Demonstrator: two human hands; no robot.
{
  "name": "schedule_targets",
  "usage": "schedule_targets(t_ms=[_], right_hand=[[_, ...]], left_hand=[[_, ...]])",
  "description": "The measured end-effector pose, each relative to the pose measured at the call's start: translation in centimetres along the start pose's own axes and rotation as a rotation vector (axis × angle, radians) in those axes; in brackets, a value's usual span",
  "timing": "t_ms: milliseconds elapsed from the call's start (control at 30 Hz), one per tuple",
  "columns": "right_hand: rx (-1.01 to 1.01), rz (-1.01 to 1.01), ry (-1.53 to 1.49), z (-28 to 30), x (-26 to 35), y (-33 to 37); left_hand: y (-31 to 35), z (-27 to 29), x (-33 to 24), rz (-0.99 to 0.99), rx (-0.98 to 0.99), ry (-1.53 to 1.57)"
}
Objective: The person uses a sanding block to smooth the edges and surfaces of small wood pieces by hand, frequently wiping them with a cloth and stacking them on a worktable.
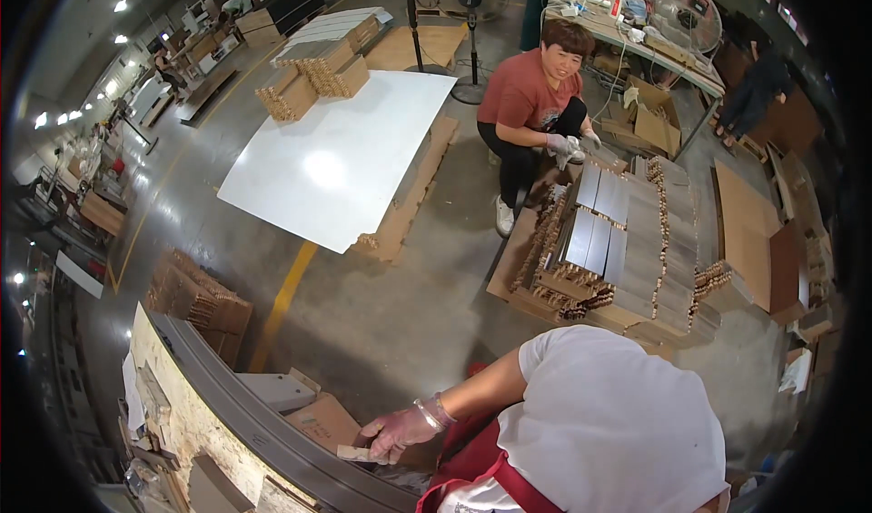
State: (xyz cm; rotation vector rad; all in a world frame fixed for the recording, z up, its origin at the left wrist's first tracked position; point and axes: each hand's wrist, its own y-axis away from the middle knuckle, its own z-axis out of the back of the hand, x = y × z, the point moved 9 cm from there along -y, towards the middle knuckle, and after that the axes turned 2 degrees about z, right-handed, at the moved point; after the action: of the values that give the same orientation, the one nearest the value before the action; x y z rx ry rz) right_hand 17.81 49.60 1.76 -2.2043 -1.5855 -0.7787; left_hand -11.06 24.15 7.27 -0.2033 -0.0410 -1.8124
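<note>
My right arm, in a white short sleeve, reaches across to the left. At its end my right hand (400, 433), in a thin pinkish glove with a bracelet at the wrist, is closed on a small flat pale strip (353, 454), which looks like wood. The strip sticks out from the fingers toward a long dark grey rail (272, 431). A brown cardboard box (324, 420) lies just beyond the hand. My left hand does not show. Part of my red apron (468, 463) fills the lower edge.
Ahead, a person in a red shirt (531, 95) crouches by stacked grey panels (627, 231), wearing gloves. A white sheet (336, 159) bears bundled boards (313, 81). Left stand a brown board stack (200, 304) and a worn worktop (195, 413). Fans and a cluttered table (627, 31) stand behind.
</note>
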Motion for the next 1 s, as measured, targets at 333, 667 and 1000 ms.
schedule_targets(t_ms=[333,667,1000], right_hand=[[-0.100,-0.030,0.000,1.6,1.5,1.8],[-0.011,-0.016,-0.008,0.5,2.6,2.2],[-0.151,0.036,-0.087,1.6,3.1,3.2]], left_hand=[[-2.5,-3.5,1.4,-0.105,-0.087,-0.050],[0.4,-0.1,-0.4,0.033,0.060,0.149],[-0.6,-1.2,-0.3,0.012,0.038,-0.112]])
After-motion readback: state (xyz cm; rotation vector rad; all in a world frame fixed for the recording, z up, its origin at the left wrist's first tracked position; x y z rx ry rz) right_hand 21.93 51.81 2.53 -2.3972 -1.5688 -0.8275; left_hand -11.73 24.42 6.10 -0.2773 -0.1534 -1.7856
